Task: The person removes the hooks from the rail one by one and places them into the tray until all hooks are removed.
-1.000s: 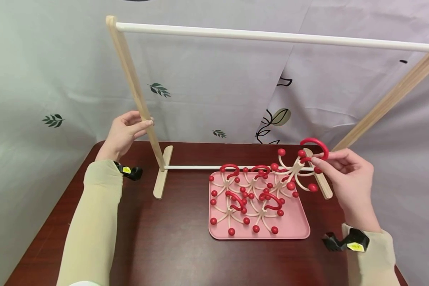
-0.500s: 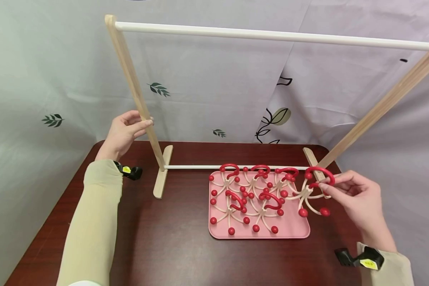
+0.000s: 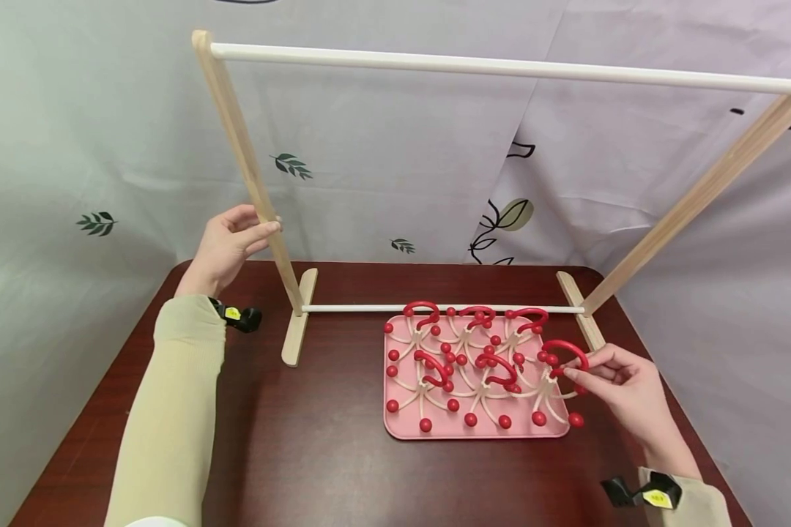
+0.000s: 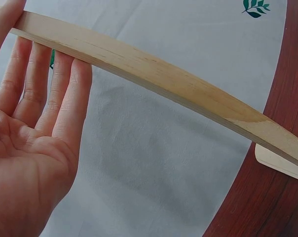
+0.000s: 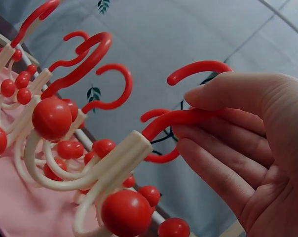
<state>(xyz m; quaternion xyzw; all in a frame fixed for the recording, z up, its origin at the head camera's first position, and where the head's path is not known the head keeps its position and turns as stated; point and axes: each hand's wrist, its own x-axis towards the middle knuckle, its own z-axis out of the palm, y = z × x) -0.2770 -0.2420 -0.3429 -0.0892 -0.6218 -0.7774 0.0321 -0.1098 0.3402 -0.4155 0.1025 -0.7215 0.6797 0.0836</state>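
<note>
In the head view my left hand [image 3: 227, 245] pinches the left wooden post [image 3: 242, 154] of a stand, thumb in front and fingers behind. The left wrist view shows the fingers [image 4: 72, 98] against the post's edge. My right hand [image 3: 633, 391] holds a multi-armed hanger [image 3: 548, 384] by its red hook, between thumb and fingers. This hanger has cream arms tipped with red balls, and it is at the front right of a pink tray [image 3: 448, 430]. Whether it touches the tray I cannot tell. Several similar hangers [image 3: 422, 388] stand on the tray, hooks up.
A white top bar [image 3: 501, 67] spans the stand, high above the tray. Its lower white bar [image 3: 356, 308] runs behind the tray between two wooden feet [image 3: 299, 318]. The dark red-brown table [image 3: 303, 439] ends at a fabric backdrop [image 3: 382, 161].
My right hand has brought the held hanger down from above the tray's back right corner, out to the right, then left over the tray's front right. My left hand has stayed on the post.
</note>
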